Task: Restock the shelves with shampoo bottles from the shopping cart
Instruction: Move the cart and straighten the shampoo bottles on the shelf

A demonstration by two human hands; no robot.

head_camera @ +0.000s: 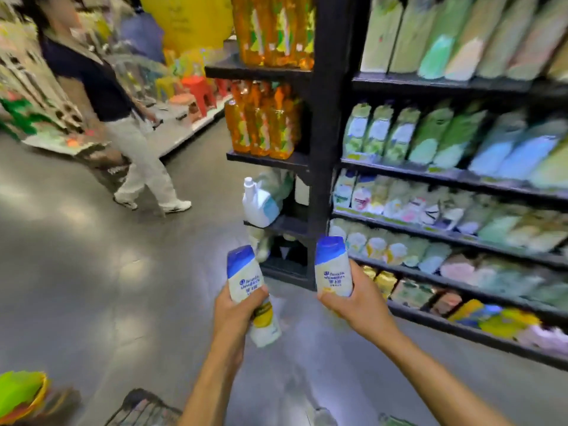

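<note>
Head view: left hand (236, 315) clenched around 2 shampoo bottles (246, 276), right hand (353, 299) grasping 1 bottle (333, 269), all mid-air beside the shelves (461, 241). I read this as carry-to-shelf; next I need a matching slot, cart (144, 408) behind.

**Busy aisle beyond your fingertips**

Up and far left of your left fingers (242, 302), a passer-by (123, 133) in a dark top and pale trousers strides across the grey floor (92, 272). Straight above those fingers sits a white jug (261, 204), and higher still, packs of orange bottles (264, 118). Red stools (199, 90) show far beyond. Up and right of your fingers, green pouches (430, 133) stand in rows. Low left, something green and orange (21, 395), blurred.
</note>
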